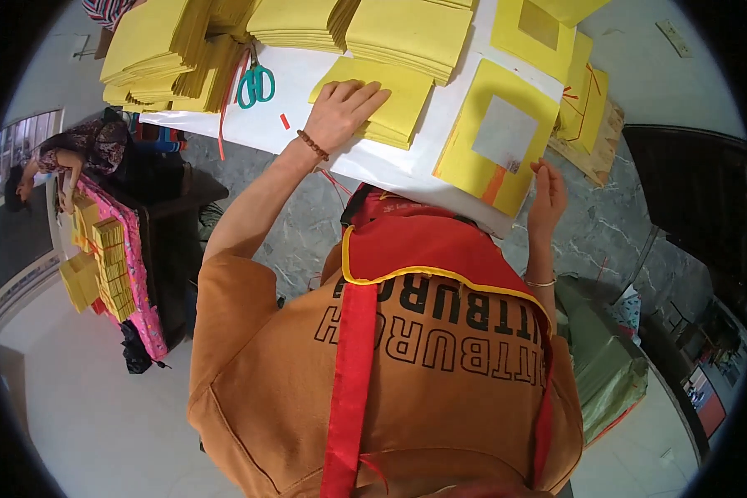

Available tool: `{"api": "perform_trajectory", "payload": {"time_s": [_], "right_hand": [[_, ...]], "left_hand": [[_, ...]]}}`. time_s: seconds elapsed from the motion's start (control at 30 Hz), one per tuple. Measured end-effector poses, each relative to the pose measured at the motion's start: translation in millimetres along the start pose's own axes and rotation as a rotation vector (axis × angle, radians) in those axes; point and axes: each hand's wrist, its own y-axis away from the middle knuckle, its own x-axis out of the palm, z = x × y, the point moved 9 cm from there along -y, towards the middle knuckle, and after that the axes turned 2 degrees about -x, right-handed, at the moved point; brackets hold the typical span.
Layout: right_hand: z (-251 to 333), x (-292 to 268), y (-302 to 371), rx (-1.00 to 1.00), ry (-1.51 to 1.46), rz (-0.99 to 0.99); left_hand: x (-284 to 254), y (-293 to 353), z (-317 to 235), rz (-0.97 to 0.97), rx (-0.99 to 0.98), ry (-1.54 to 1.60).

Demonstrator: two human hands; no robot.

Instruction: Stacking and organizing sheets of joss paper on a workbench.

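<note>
Small yellow paper stack (398, 100) on white table (261, 126) is covered by left hand (347, 114), fingers slightly apart; right hand (548, 197) is held by right edge of grey-patched yellow stack (503, 133), pinch can't be confirmed.

White tabletop (249, 126): before the person.
Tabletop left: tall yellow paper stacks (149, 37); teal-handled scissors (255, 71) just right.
Tabletop centre: low yellow rectangular paper stack (411, 95) beneath the left hand (344, 113); taller yellow stacks (407, 35) behind.
Tabletop right: yellow rectangular paper pile (469, 116); right hand (548, 195) beside its right edge.
Beyond right edge: red-tied yellow bundle (587, 120) on brown board (602, 163).
</note>
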Motion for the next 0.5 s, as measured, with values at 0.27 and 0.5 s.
{"api": "perform_trajectory", "payload": {"time_s": [0.27, 0.5], "right_hand": [[-1, 6, -3, -0.035, 0.161, 0.027], [5, 10, -6, -0.241, 0.375, 0.032]], "left_hand": [[30, 18, 0, 0.205, -0.031, 0.196], [46, 24, 0, 0.241, -0.067, 0.122]]}}
